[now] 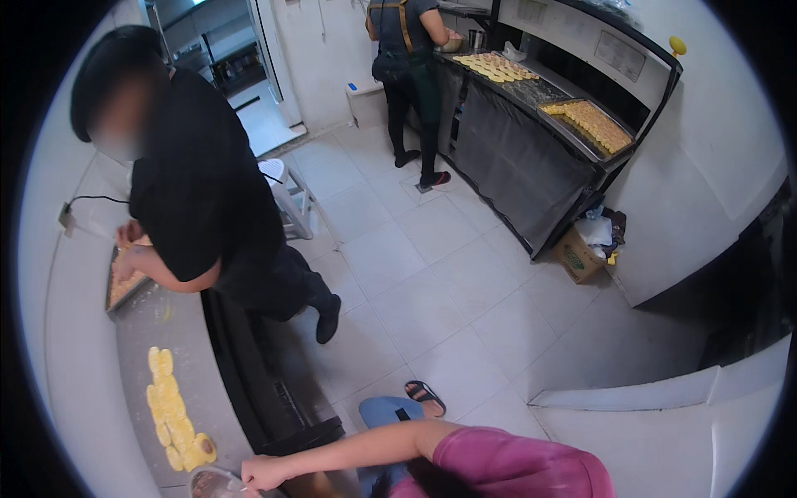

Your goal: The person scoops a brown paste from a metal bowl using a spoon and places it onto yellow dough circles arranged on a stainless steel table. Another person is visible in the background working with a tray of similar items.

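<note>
My right hand (264,471) reaches from my pink sleeve to a metal bowl (212,485) at the bottom edge, its fingers closed on a thin utensil handle at the bowl. Just beyond the bowl, overlapping flattened yellow dough pieces (166,394) form a long strip on a metal worktop (137,332); a brownish dab sits on the nearest piece. My left hand is out of sight.
A co-worker in black (199,166) bends over a filled tray (116,299) at left. Another (403,75) stands by a rear bench with two trays of pastry (594,124). A white stool (295,207), open doorway (257,75) and cardboard box (577,257) are around the tiled floor.
</note>
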A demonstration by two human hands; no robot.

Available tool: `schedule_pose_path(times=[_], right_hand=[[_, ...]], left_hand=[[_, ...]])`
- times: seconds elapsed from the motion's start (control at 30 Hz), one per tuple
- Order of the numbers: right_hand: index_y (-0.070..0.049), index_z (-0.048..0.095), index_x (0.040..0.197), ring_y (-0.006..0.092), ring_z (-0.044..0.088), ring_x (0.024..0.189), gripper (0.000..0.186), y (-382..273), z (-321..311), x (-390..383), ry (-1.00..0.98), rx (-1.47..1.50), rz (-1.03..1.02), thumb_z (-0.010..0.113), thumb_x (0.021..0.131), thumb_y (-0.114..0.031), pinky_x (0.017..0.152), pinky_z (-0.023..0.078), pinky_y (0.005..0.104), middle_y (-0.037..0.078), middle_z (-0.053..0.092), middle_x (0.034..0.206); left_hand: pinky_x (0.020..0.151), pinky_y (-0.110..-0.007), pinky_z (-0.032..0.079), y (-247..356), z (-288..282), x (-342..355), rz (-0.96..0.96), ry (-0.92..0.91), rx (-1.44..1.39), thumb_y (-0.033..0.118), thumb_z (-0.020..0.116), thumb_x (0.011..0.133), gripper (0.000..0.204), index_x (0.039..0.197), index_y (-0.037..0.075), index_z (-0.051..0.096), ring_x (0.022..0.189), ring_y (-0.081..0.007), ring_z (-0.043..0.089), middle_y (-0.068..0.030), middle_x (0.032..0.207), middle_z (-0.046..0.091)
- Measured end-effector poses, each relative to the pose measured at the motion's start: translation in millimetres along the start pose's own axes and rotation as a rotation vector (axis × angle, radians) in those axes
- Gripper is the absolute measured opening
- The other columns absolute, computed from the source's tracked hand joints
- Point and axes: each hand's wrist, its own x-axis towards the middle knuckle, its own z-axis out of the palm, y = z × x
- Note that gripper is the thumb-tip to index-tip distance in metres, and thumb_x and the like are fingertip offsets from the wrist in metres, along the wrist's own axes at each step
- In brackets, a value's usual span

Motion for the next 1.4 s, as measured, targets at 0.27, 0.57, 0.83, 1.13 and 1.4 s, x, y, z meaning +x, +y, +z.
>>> schedule_pose_path(times=[0.27,0.57,0.83,1.13,1.4], right_hand=[[-0.002,0.059,0.070,0.0061,0.037,0.039,0.017,100.2,-53.5,-65.9,0.055,0.743,0.039,0.051,0.081,-0.010,0.035,0.024,0.0239,0.000,0.042,0.046],[-0.002,0.058,0.077,0.0073,0.038,0.044,0.017,174.3,-107.2,-107.4,0.162,0.758,0.102,0.052,0.087,-0.015,0.040,0.027,0.0254,-0.001,0.041,0.052],[-0.005,0.055,0.086,0.0032,0.026,0.039,0.020,57.0,-108.7,-114.3,-0.052,0.884,0.155,0.045,0.093,-0.020,0.036,0.020,0.0220,-0.005,0.034,0.050],[-0.002,0.060,0.075,0.0033,0.036,0.044,0.010,-48.7,-50.2,-45.2,-0.475,0.615,0.255,0.051,0.080,-0.005,0.039,0.025,0.0210,-0.004,0.044,0.053],[-0.007,0.064,0.092,0.0319,0.062,0.077,0.017,-118.2,-27.9,36.6,-0.295,-0.751,-0.052,0.054,0.082,-0.017,0.069,0.047,0.0392,0.017,0.063,0.082]], left_hand=[[0.085,-0.037,0.044,20.7,110.1,96.5,-0.036,0.017,0.004,0.015,0.045,0.087,0.039,0.125,0.007,0.042,0.102,-0.0255,0.055,-0.0112,0.117,0.054],[0.086,-0.036,0.044,6.0,162.9,107.5,-0.097,0.079,0.010,0.014,0.045,0.087,0.042,0.128,0.006,0.039,0.103,-0.0252,0.055,-0.0107,0.119,0.053],[0.087,-0.036,0.044,-75.2,78.1,-23.1,-0.190,0.138,0.083,0.013,0.045,0.087,0.044,0.130,0.005,0.037,0.104,-0.0249,0.055,-0.0102,0.121,0.052],[0.088,-0.035,0.044,-185.8,-69.7,-405.2,-1.157,0.030,0.850,0.012,0.044,0.087,0.046,0.132,0.004,0.035,0.105,-0.0246,0.055,-0.0097,0.123,0.051],[0.079,-0.036,0.046,-158.1,-80.7,-473.8,-1.115,1.375,-0.026,0.016,0.052,0.087,0.025,0.095,-0.004,0.065,0.087,-0.0252,0.062,-0.0163,0.091,0.066]])
